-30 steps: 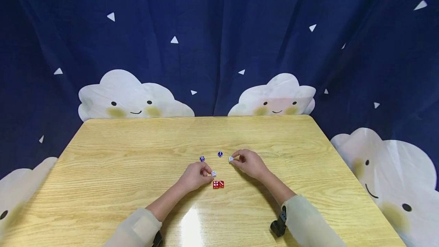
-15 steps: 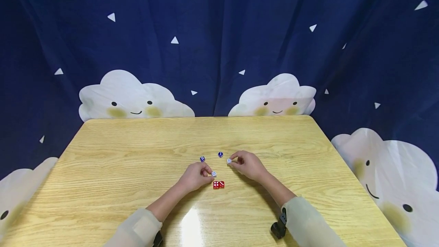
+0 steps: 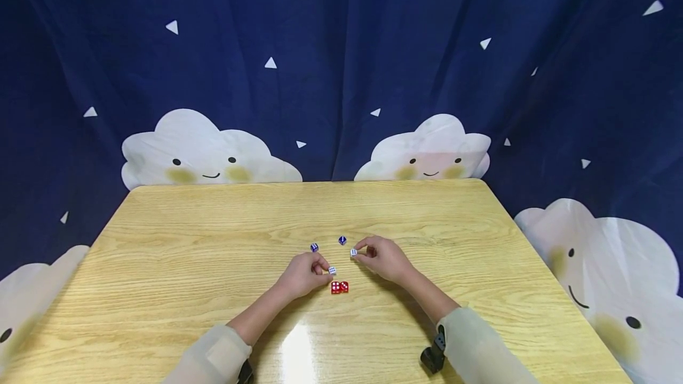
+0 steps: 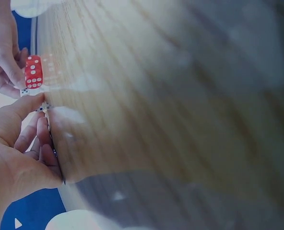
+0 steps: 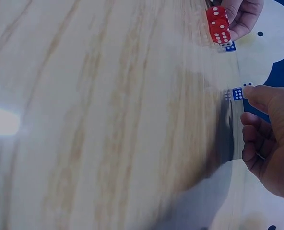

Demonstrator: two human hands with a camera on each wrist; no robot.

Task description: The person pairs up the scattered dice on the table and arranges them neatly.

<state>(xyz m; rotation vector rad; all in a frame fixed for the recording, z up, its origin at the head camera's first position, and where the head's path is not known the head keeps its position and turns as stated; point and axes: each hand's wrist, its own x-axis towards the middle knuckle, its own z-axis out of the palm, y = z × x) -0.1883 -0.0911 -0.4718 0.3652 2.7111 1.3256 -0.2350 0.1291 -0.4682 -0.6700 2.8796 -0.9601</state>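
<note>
My left hand (image 3: pixel 303 275) rests low over the table and pinches a white die (image 3: pixel 332 270) with blue pips between thumb and fingertips. To its right, a little farther off, my right hand (image 3: pixel 385 259) pinches a second white die (image 3: pixel 354 252) the same way. Two red dice (image 3: pixel 340 287) sit side by side just in front of the left hand's die; the left wrist view shows these red dice (image 4: pixel 33 72) past the left fingertips. Farther back are two blue dice, one blue die (image 3: pixel 314 247) behind the left hand and another blue die (image 3: pixel 342 240) left of the right fingertips.
The dice are on a light wooden table (image 3: pixel 213 224). Behind and beside it hangs a dark blue curtain (image 3: pixel 299 93) with white triangles and smiling clouds. A black wrist camera (image 3: pixel 434 355) is strapped at the right sleeve. Light glares on the tabletop near the front.
My right hand has slid its white die left and slightly toward me, closer to the left hand's die. The left hand and the red and blue dice have stayed put.
</note>
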